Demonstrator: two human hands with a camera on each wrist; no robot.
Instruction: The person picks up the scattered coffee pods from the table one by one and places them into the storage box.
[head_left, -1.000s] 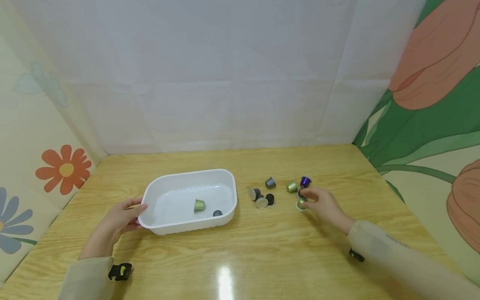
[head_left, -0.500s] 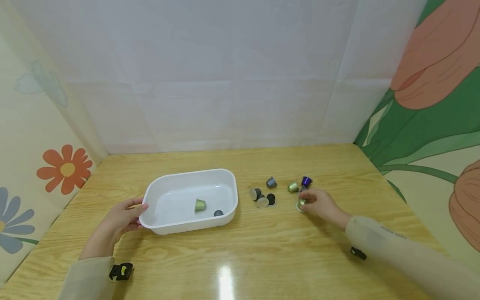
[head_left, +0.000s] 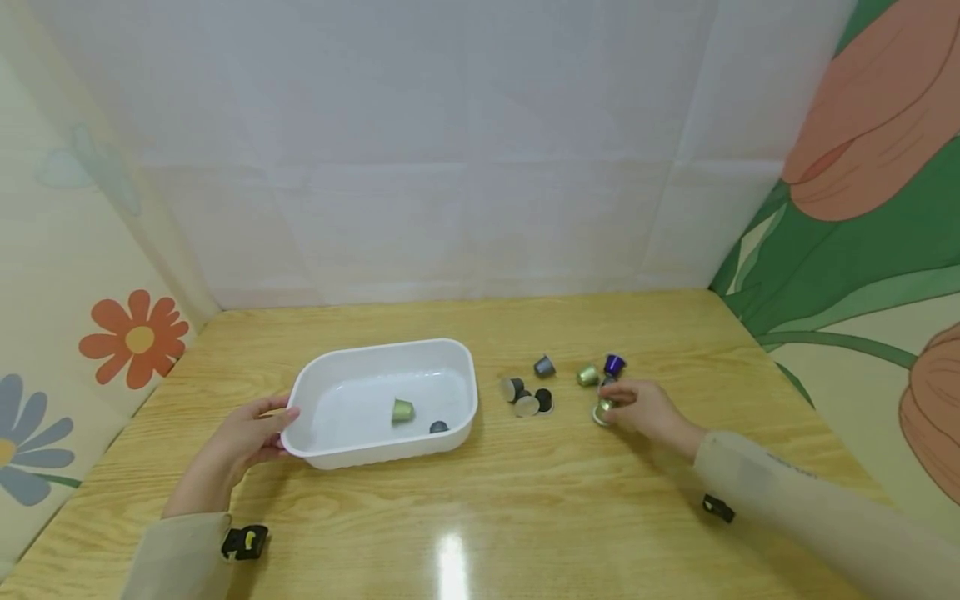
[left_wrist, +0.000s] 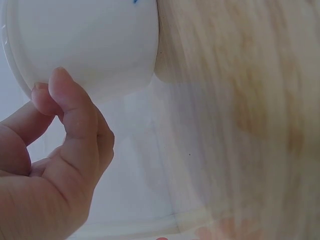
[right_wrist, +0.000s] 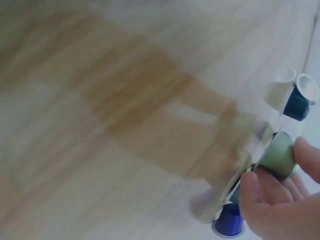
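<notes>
Our left fingers (head_left: 279, 419) grip the tray's (head_left: 375, 457) edge; our right fingers (right_wrist: 307, 161) pinch one green capsule (right_wrist: 278, 157), three black capsules (head_left: 527, 405) clustered leftward, surface (head_left: 517, 500) stretching between both.

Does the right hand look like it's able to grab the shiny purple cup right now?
Probably yes: the purple cup sits just past the right hand, its far side free. But that hand seems to pinch a green cup, and a dark cup crowds in close.
</notes>
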